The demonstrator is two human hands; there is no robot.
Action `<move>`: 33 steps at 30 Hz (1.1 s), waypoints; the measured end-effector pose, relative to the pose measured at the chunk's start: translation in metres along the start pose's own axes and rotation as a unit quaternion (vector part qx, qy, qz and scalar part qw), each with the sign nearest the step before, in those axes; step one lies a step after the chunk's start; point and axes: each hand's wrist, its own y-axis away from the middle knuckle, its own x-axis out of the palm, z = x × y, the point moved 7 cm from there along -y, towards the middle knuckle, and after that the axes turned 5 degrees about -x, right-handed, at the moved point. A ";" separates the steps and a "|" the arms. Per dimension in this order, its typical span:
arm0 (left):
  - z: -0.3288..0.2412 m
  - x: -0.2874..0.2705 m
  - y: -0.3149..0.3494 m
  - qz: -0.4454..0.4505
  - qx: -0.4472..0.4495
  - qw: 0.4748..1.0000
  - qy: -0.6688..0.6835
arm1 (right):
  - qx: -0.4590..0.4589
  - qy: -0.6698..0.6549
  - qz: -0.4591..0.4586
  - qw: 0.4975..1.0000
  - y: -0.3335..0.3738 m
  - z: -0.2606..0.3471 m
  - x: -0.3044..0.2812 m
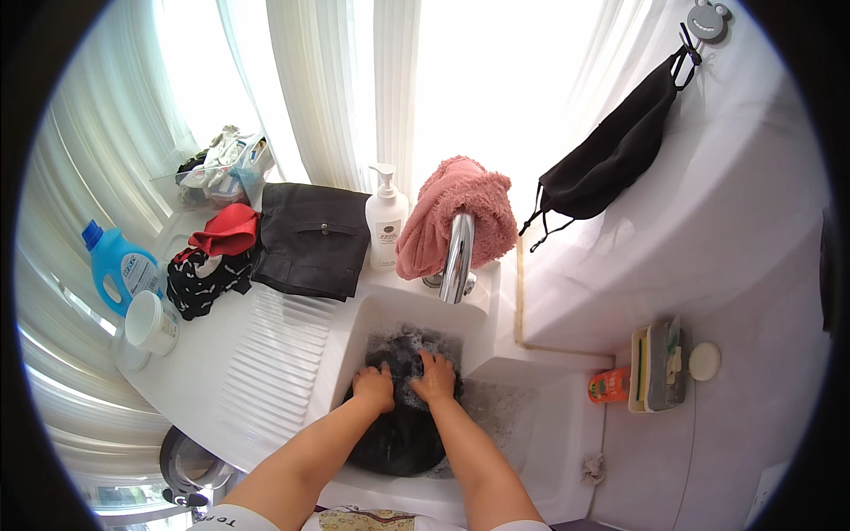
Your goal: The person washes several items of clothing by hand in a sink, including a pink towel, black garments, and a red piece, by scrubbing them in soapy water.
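A black cloth garment [400, 438] lies soaked and bunched in the white sink [352, 341], in water with white suds. Its exact kind cannot be made out. My left hand [374, 388] grips the upper left part of it, fingers curled into the fabric. Beside it, a small gap away, my right hand [434, 378] has hold of the cloth on the right, its fingertips partly hidden by suds and fabric. Over the far rim of the sink rises a chrome faucet [459, 257] with a pink fluffy towel [456, 208] draped behind and around it.
Left of the sink is a ridged washboard [279, 345]. Behind it lie folded black clothing [314, 239], a red cloth [226, 230], a white pump bottle [386, 221], a blue detergent jug [122, 265] and a white tub [150, 323]. A black mask [611, 150] hangs right; a wall caddy [655, 367] sits below.
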 end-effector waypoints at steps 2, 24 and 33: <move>0.007 -0.010 0.005 0.016 0.003 0.999 0.039 | -0.010 -0.082 -0.029 0.996 0.003 0.000 -0.009; 0.007 -0.037 0.141 -0.032 0.235 0.968 -0.084 | -0.107 0.079 0.218 0.967 0.155 0.012 -0.039; -0.024 0.033 0.064 0.007 0.205 0.976 -0.079 | -0.151 0.249 0.197 0.936 0.121 0.006 0.026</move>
